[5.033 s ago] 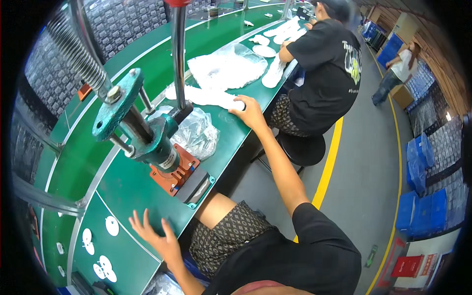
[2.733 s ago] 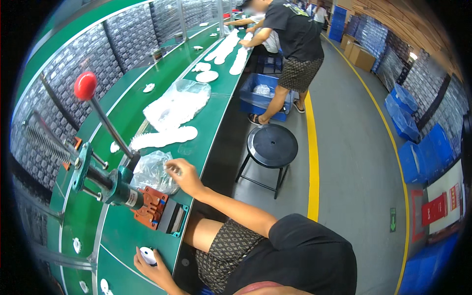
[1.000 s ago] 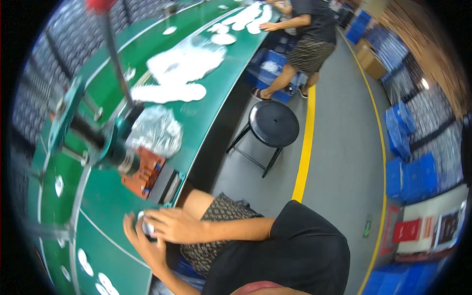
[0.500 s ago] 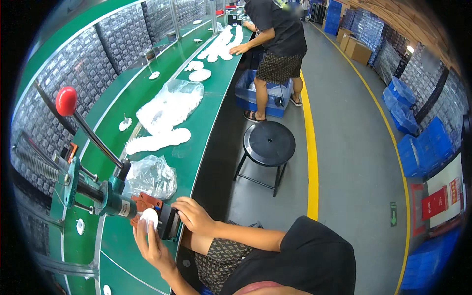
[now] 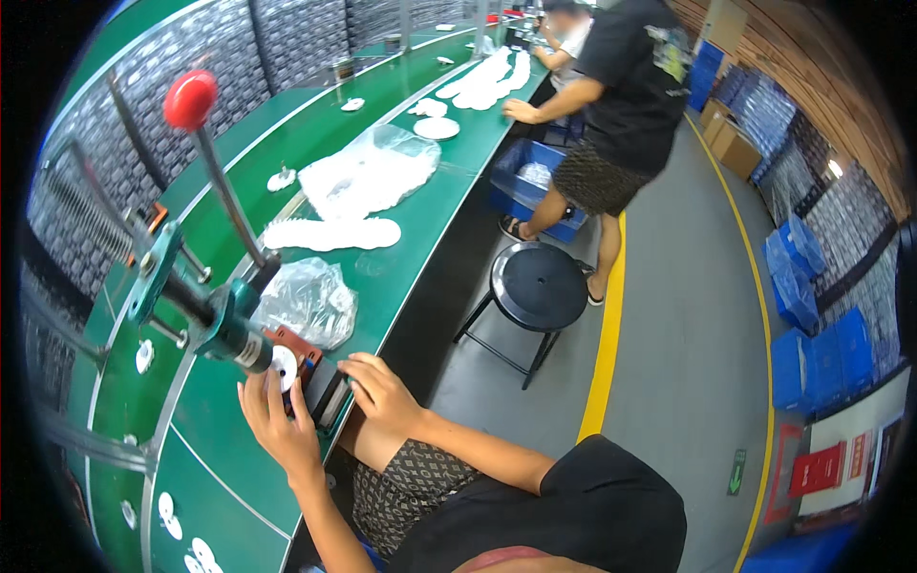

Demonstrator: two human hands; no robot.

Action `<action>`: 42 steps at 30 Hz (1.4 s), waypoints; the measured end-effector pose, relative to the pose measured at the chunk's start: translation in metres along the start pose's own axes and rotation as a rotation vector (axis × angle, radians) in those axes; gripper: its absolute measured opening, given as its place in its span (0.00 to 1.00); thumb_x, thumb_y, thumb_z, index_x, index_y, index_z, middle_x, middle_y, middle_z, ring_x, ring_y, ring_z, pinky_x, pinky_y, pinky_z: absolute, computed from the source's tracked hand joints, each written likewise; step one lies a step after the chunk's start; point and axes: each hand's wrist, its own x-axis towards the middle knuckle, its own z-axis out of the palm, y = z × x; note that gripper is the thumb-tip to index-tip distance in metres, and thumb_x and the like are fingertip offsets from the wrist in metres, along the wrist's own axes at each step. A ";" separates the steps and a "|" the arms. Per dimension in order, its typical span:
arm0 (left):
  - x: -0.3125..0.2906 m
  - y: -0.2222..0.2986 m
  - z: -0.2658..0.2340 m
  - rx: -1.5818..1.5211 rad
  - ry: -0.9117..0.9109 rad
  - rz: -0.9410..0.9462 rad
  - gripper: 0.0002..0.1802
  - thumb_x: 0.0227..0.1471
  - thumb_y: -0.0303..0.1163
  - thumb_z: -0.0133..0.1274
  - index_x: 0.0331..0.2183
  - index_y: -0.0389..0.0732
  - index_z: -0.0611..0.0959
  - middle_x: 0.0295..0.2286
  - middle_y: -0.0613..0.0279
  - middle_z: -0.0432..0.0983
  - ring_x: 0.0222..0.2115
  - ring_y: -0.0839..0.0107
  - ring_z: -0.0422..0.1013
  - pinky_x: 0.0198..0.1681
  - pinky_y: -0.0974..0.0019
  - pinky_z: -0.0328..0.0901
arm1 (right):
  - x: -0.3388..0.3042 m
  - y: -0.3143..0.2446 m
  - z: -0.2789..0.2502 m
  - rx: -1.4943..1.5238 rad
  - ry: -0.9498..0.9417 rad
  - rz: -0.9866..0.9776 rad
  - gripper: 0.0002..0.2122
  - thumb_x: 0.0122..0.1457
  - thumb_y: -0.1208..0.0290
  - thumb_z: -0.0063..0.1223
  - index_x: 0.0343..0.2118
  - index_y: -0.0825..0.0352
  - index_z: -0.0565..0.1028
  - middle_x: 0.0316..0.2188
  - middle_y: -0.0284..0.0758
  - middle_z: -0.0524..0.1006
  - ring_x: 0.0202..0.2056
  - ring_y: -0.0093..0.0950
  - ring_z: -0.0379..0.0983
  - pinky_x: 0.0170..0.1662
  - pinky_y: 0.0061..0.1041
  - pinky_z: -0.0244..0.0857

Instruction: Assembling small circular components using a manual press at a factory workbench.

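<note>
My left hand [image 5: 277, 420] pinched a white disc [image 5: 284, 366] under the press [image 5: 205, 315]; right hand [image 5: 377, 392] rested open on the green bench [image 5: 382, 258] beside a grey aisle [image 5: 669, 363]

Five seconds ago my right hand [image 5: 380, 390] was stretched far along the green bench [image 5: 411, 224] to the row of white insoles [image 5: 330, 234], and my left hand [image 5: 277, 420] lay flat near the bench's near end. Since then my right hand came back, paused at the clear plastic bag [image 5: 306, 301], then dropped to the front edge, where it now rests beside the orange base plate [image 5: 298, 346] of the lever press [image 5: 215, 320]. My left hand picked up a small white disc [image 5: 283, 366] and has brought it up under the press head. The person along the bench [image 5: 621, 95] has moved further away from me.
</note>
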 end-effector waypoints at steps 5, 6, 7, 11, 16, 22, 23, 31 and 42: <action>0.004 -0.002 -0.004 0.026 -0.066 -0.043 0.21 0.51 0.32 0.59 0.45 0.32 0.77 0.51 0.44 0.68 0.55 0.45 0.62 0.64 0.44 0.50 | -0.001 0.000 0.010 -0.058 0.069 -0.006 0.14 0.59 0.81 0.49 0.48 0.72 0.73 0.47 0.44 0.75 0.52 0.38 0.70 0.54 0.33 0.65; 0.004 -0.001 -0.005 0.015 -0.099 -0.066 0.23 0.51 0.33 0.59 0.47 0.32 0.77 0.53 0.43 0.67 0.57 0.45 0.60 0.64 0.43 0.50 | 0.008 -0.005 0.008 -0.065 0.012 -0.001 0.14 0.59 0.81 0.49 0.48 0.72 0.73 0.47 0.44 0.75 0.52 0.38 0.70 0.54 0.33 0.65; 0.003 0.000 -0.006 -0.024 -0.120 -0.073 0.26 0.51 0.34 0.60 0.49 0.32 0.75 0.53 0.44 0.66 0.59 0.45 0.58 0.64 0.44 0.49 | 0.021 -0.013 0.004 0.147 0.014 0.206 0.13 0.60 0.81 0.48 0.48 0.71 0.73 0.47 0.43 0.75 0.51 0.34 0.70 0.54 0.31 0.64; 0.003 0.001 -0.010 0.026 -0.137 -0.069 0.29 0.49 0.34 0.62 0.51 0.34 0.74 0.54 0.47 0.67 0.59 0.49 0.59 0.64 0.45 0.51 | 0.132 -0.069 -0.037 0.157 0.274 -0.097 0.16 0.60 0.80 0.49 0.52 0.72 0.68 0.50 0.41 0.72 0.51 0.29 0.69 0.55 0.30 0.62; 0.011 -0.005 -0.003 -0.057 -0.091 -0.129 0.29 0.49 0.36 0.62 0.50 0.33 0.74 0.54 0.46 0.66 0.57 0.49 0.61 0.64 0.47 0.51 | 0.314 -0.158 -0.058 0.045 0.516 -0.821 0.16 0.58 0.71 0.55 0.46 0.74 0.71 0.45 0.47 0.72 0.45 0.35 0.67 0.44 0.30 0.64; 0.007 -0.010 -0.001 -0.222 -0.098 -0.217 0.33 0.45 0.37 0.66 0.50 0.34 0.73 0.55 0.48 0.65 0.57 0.46 0.60 0.64 0.48 0.52 | 0.318 -0.183 -0.083 -0.404 0.107 -0.944 0.11 0.63 0.75 0.45 0.26 0.71 0.77 0.22 0.35 0.79 0.23 0.27 0.75 0.30 0.28 0.69; 0.006 -0.011 -0.001 -0.211 -0.080 -0.201 0.33 0.42 0.35 0.67 0.49 0.34 0.73 0.55 0.50 0.65 0.57 0.47 0.61 0.63 0.48 0.52 | 0.294 -0.175 -0.101 0.003 0.005 -0.645 0.11 0.63 0.73 0.45 0.27 0.73 0.76 0.23 0.37 0.78 0.24 0.27 0.73 0.31 0.25 0.66; 0.006 -0.011 0.007 -0.238 -0.010 -0.248 0.37 0.40 0.25 0.64 0.54 0.34 0.70 0.54 0.47 0.65 0.58 0.49 0.60 0.64 0.50 0.52 | 0.111 -0.117 -0.086 0.755 0.489 -0.517 0.27 0.66 0.60 0.25 0.06 0.57 0.57 0.08 0.31 0.64 0.17 0.28 0.60 0.23 0.27 0.59; -0.014 -0.005 -0.017 -0.055 0.054 0.037 0.28 0.37 0.27 0.65 0.45 0.37 0.77 0.47 0.49 0.74 0.50 0.52 0.70 0.61 0.43 0.57 | 0.237 -0.147 -0.072 0.935 0.011 -0.284 0.27 0.57 0.81 0.51 0.58 0.69 0.54 0.56 0.48 0.65 0.58 0.41 0.63 0.61 0.37 0.58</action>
